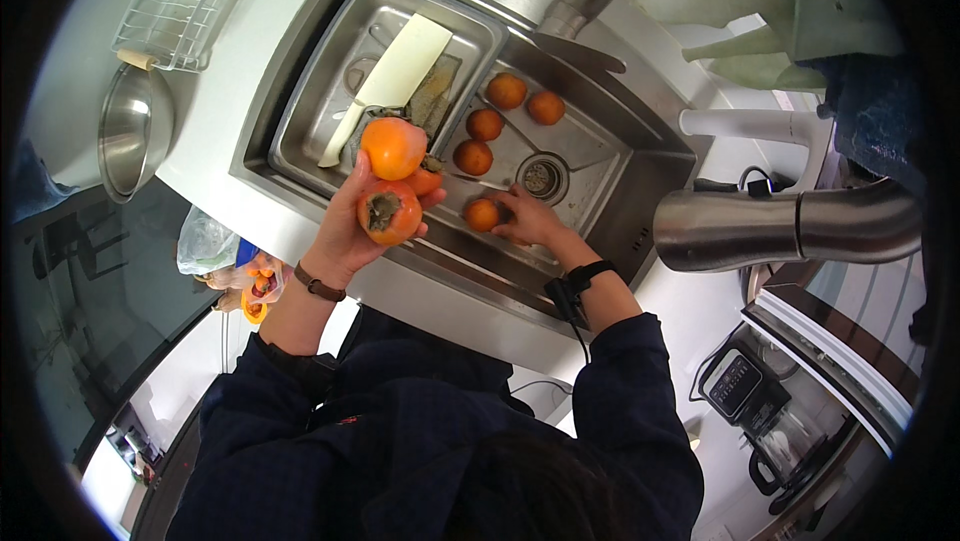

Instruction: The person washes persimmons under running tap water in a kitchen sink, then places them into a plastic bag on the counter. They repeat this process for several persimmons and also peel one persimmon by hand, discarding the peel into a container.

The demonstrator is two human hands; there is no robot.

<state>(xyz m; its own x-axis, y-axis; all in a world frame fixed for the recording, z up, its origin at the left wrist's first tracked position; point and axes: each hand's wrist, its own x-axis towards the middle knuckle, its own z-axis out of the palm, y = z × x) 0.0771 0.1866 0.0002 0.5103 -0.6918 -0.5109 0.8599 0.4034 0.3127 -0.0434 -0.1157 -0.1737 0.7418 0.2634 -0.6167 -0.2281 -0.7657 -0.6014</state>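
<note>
My left hand [349, 222] holds three orange persimmons in a cluster above the front edge of the sink. The upper persimmon [392, 148] shows its smooth side, while the lower persimmon [384, 217] turns its dried calyx up. Between them, the third persimmon [424, 179] is partly hidden. Down in the right basin [600, 139], my right hand [529, 217] has its fingers around a small orange fruit [481, 215]. Several more orange fruits [484, 124] lie on the basin floor, left of the drain [541, 178].
A metal tub [315, 75] in the left basin holds a cream cleaver-shaped knife [405, 64] and a grey-brown cloth [435, 98]. The faucet [574, 12] rises behind the sink. Left are a wire rack [180, 0] and steel bowl [135, 132]; right, a large metal cylinder [724, 229].
</note>
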